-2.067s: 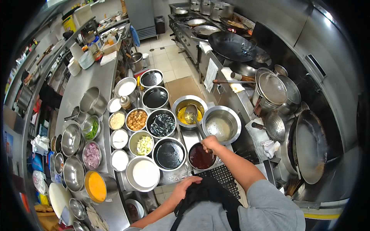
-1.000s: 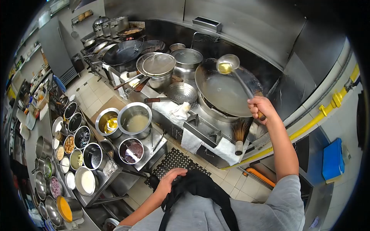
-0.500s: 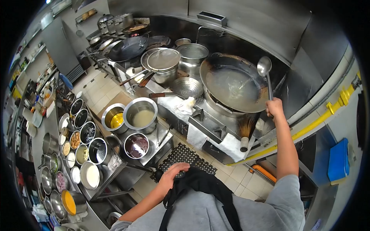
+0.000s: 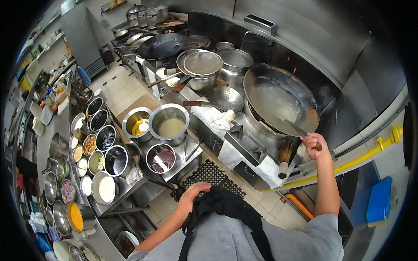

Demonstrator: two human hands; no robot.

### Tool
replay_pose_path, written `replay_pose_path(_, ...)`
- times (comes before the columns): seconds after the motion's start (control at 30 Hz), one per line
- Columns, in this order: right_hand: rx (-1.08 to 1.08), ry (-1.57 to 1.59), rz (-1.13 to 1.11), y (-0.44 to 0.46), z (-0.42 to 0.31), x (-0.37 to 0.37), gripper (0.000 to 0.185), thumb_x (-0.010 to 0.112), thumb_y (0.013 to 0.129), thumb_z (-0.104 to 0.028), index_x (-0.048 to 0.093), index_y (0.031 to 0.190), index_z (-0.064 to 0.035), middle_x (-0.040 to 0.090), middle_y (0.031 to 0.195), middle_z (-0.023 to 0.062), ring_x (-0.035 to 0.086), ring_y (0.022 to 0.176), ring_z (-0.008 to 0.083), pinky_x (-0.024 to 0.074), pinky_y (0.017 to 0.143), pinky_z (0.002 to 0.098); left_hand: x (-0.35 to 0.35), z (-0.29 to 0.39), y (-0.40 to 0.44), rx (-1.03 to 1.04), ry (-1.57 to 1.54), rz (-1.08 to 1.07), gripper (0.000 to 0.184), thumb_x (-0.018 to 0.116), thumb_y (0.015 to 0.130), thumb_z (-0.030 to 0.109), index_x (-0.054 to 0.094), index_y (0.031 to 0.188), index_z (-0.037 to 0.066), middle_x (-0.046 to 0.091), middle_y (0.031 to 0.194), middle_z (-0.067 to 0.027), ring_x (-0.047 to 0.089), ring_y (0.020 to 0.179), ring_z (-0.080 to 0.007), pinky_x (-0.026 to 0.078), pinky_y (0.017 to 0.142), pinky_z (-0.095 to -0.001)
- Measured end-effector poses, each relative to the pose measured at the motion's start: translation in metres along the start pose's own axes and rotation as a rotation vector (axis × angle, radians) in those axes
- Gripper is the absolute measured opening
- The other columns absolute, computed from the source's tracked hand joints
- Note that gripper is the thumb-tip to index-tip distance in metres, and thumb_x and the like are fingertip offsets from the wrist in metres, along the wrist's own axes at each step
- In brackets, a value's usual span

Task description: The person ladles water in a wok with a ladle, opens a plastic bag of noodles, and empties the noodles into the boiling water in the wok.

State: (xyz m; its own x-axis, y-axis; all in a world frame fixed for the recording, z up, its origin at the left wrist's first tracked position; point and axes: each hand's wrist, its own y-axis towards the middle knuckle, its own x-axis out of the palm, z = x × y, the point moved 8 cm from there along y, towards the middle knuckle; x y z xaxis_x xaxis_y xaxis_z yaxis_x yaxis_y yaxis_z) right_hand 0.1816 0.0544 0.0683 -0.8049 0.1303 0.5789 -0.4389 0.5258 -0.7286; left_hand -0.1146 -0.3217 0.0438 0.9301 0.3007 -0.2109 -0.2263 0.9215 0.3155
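Observation:
My right hand (image 4: 313, 145) is wrapped around the handle of a ladle (image 4: 297, 128). The ladle slants down into the large wok (image 4: 267, 87), and its bowl is lost in the cloudy liquid near the front side. At my waist, my left hand (image 4: 194, 193) lies against the black apron (image 4: 220, 202), fingers stretched out and holding nothing. Close below my right hand, a bamboo brush (image 4: 285, 158) stands by white cloths (image 4: 269, 169) at the stove's front edge. A perforated skimmer (image 4: 228, 99) rests left of the wok.
Small flames (image 4: 294, 69) show behind the wok. A pot of yellow oil (image 4: 138, 126), a pot of pale liquid (image 4: 170, 124) and a pot of dark red sauce (image 4: 161, 158) stand to the left. Several ingredient containers (image 4: 104, 187) line the counter. A yellow pipe (image 4: 348, 159) runs along the right.
The ladle has swung from raised above the wok's right rim down into its liquid. Flames now show behind the wok. My left hand stays at the apron; the camera view has shifted slightly.

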Motion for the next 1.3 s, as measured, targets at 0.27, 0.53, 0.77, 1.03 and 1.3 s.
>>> replay_pose_path(0.27, -0.192, -0.154, -0.024, -0.015, -0.009, 0.016, 0.009, 0.050, 0.084, -0.005, 0.046, 0.090, -0.0002, 0.045, 0.059, -0.0001, 0.041, 0.039, 0.0065, 0.0321, 0.033, 0.0196, -0.003, -0.004, 0.007, -0.067, -0.037, -0.039, 0.045, 0.068, 0.077, 0.030, 0.059, 0.109, 0.000, 0.056, 0.118, -0.0138, 0.056, 0.106, -0.0253, 0.043, 0.092, -0.0359)
replay_pose_path(0.53, -0.935, -0.932, 0.327, -0.102, -0.063, 0.054, 0.005, 0.053, 0.082, -0.007, 0.048, 0.082, -0.0056, 0.044, 0.056, -0.0010, 0.041, 0.039, 0.0071, 0.0314, 0.030, 0.0234, 0.007, 0.003, 0.014, 0.007, 0.022, -0.118, 0.048, 0.064, 0.079, 0.033, 0.057, 0.113, -0.001, 0.055, 0.118, -0.0148, 0.056, 0.104, -0.0248, 0.042, 0.093, -0.0344)
replay_pose_path(0.77, -1.364, -1.388, 0.647, -0.122, -0.085, 0.061, 0.028, 0.054, 0.076, -0.006, 0.056, 0.103, 0.0022, 0.055, 0.062, 0.0083, 0.052, 0.045, 0.0186, 0.0429, 0.043, 0.0327, 0.010, -0.005, 0.010, -0.020, -0.006, -0.097, 0.048, 0.066, 0.077, 0.030, 0.058, 0.112, -0.001, 0.055, 0.118, -0.0146, 0.056, 0.104, -0.0243, 0.043, 0.092, -0.0342)
replay_pose_path(1.03, -1.087, -1.303, 0.397, -0.088, -0.010, 0.034, 0.038, 0.060, 0.073, -0.001, 0.056, 0.110, 0.0037, 0.052, 0.059, 0.0048, 0.049, 0.046, 0.0128, 0.0412, 0.044, 0.0320, 0.000, 0.008, 0.011, -0.043, 0.080, -0.096, 0.043, 0.067, 0.077, 0.025, 0.058, 0.111, -0.001, 0.057, 0.116, -0.0138, 0.057, 0.103, -0.0264, 0.044, 0.091, -0.0345)
replay_pose_path(1.3, -0.616, -1.239, 0.254, -0.063, 0.053, 0.023, 0.034, 0.057, 0.077, 0.000, 0.056, 0.110, 0.0003, 0.048, 0.054, 0.0021, 0.043, 0.036, 0.0104, 0.0336, 0.031, 0.0281, 0.001, 0.009, 0.012, -0.005, 0.008, -0.080, 0.045, 0.068, 0.077, 0.024, 0.057, 0.112, -0.001, 0.056, 0.116, -0.0142, 0.056, 0.104, -0.0256, 0.045, 0.090, -0.0346)
